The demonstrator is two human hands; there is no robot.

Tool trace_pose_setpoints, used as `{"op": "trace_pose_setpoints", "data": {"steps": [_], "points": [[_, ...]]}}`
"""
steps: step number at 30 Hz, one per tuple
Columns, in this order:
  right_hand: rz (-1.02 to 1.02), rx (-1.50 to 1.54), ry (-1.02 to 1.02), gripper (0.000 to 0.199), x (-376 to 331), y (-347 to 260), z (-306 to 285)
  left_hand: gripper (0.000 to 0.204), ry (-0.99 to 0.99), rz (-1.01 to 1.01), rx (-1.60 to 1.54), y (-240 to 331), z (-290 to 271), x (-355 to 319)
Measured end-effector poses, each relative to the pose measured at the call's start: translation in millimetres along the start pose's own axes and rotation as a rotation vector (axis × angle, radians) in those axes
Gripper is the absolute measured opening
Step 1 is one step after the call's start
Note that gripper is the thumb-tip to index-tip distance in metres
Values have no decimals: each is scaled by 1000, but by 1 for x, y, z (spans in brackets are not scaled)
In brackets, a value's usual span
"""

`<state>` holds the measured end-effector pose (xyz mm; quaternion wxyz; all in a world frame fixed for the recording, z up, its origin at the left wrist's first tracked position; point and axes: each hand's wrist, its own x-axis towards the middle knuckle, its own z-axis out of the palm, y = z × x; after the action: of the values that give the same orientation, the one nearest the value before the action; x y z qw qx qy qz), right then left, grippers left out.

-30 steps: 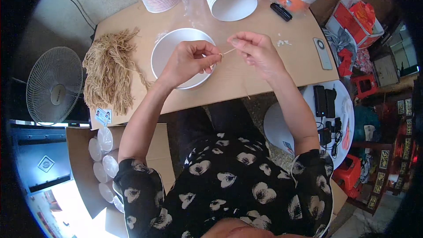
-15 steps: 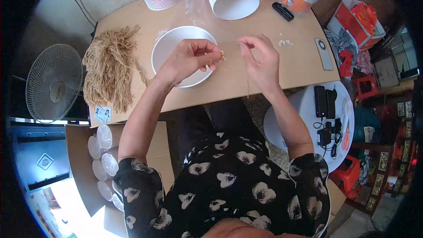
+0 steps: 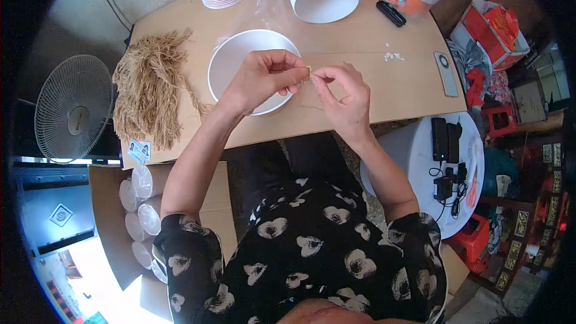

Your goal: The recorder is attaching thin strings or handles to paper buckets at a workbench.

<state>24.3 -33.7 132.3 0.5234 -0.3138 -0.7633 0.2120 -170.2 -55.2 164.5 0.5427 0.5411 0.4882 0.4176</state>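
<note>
My left hand [image 3: 267,81] grasps a thin bit of string [image 3: 310,70] between thumb and fingertips, above the right side of the white tub [image 3: 223,71]. My right hand [image 3: 345,99] meets it there, thumb and forefinger pinched on the same string, fingertips almost touching the left's. On the counter [image 3: 372,90], a tan bundle of strings [image 3: 147,87] lies left of the tub; a phone [image 3: 445,74] lies far right.

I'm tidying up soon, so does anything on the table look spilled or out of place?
Small white scraps lie loose on the table, like stray litter, and beyond the bowl a stack of white buckets lies on its side as if tipped.
</note>
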Motion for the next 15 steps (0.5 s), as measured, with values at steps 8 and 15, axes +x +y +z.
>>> {"op": "trace_pose_setpoints", "data": {"steps": [8,15], "points": [[279,284,-117,8,1,3,-4,13,77,145,-43,-7,9,1],[679,608,-202,14,5,13,-7,14,118,188,59,-6,12,1]]}}
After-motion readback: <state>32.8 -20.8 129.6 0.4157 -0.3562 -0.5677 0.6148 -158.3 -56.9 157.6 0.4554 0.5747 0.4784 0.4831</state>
